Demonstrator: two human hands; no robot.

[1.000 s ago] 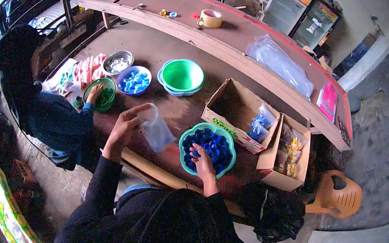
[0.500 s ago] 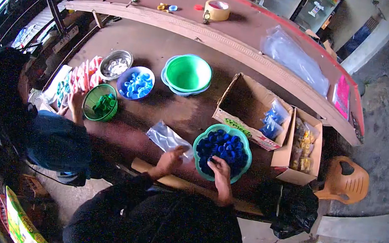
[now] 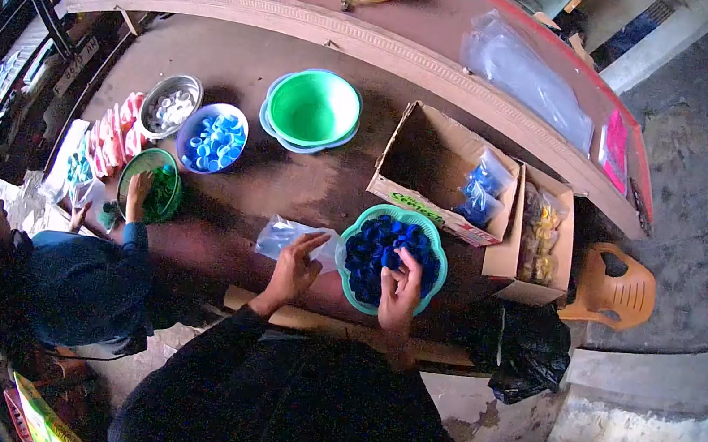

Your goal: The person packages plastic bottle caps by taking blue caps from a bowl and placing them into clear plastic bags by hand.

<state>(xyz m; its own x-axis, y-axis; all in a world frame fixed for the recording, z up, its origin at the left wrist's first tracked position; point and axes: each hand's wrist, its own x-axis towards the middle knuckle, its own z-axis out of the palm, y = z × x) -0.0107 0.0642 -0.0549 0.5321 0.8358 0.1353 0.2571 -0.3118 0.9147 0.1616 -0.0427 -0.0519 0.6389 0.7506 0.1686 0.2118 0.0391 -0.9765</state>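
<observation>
A clear plastic bag lies on the table, its mouth spread beside the bowl. My left hand grips the bag near its mouth, fingers extended and thumb apart from them. To the right, a light-green scalloped bowl holds many dark blue bottle caps. Over this bowl, my right hand has its fingers curled around a dark blue cap. Whether more caps are inside that hand is hidden.
Cardboard boxes with bagged caps stand at the right. Green nested bowls, a bowl of light-blue caps and a metal bowl sit farther back. At left, a co-worker's hand reaches into a green basket.
My right hand has lifted from among the caps with a blue cap. My left fingers have straightened and the bag's mouth looks wider. The co-worker's hand has entered the green basket; the view has shifted.
</observation>
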